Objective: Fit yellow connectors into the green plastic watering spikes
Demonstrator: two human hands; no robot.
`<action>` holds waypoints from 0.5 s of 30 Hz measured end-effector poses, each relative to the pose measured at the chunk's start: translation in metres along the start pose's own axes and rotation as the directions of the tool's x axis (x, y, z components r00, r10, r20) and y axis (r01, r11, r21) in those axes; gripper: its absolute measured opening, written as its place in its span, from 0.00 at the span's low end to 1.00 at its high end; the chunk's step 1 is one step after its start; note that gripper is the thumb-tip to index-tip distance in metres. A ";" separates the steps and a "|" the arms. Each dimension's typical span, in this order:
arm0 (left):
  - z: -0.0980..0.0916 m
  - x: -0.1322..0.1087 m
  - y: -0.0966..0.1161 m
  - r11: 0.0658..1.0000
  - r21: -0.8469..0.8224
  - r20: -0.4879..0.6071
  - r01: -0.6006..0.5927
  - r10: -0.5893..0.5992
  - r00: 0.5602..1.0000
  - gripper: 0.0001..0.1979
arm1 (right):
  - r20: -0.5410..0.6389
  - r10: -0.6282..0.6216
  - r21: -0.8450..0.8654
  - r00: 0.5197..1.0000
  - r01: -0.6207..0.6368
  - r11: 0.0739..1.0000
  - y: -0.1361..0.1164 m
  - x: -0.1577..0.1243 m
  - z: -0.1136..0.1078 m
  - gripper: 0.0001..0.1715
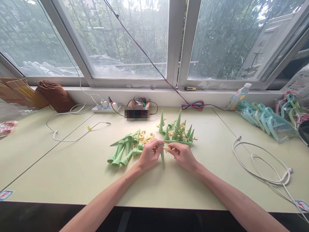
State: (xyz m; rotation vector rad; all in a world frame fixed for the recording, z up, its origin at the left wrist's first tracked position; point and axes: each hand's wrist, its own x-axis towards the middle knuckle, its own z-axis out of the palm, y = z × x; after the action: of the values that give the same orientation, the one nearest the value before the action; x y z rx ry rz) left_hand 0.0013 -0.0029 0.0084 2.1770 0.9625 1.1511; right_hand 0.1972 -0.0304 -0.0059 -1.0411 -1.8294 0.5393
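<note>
Here, my left hand has its fingers clamped on a green spike, mid-tabletop, its tip aimed at the front edge. My right hand pinches a yellow piece at its top. Writing on the front-corner stickers is too small to read.

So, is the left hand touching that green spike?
Touching: the head view shows the left hand closed around the green spike; the right hand pinches a yellow piece.
</note>
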 end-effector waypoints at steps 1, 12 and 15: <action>0.000 0.000 0.000 1.000 0.005 0.002 -0.005 0.005 1.000 0.07 | 0.002 -0.002 -0.003 1.000 0.002 1.000 0.000 0.000 0.000 0.10; 0.001 -0.001 0.000 1.000 0.007 -0.013 0.006 -0.006 1.000 0.06 | 0.013 -0.020 -0.005 1.000 0.020 1.000 -0.002 0.001 -0.001 0.08; 0.001 -0.001 0.001 1.000 0.009 -0.019 0.010 -0.010 1.000 0.06 | 0.012 -0.008 0.003 1.000 0.008 1.000 -0.003 0.001 0.000 0.09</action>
State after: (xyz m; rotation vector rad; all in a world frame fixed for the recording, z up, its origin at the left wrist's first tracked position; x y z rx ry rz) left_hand 0.0019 -0.0038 0.0081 2.1702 0.9875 1.1670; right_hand 0.1962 -0.0316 -0.0032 -1.0299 -1.8417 0.5446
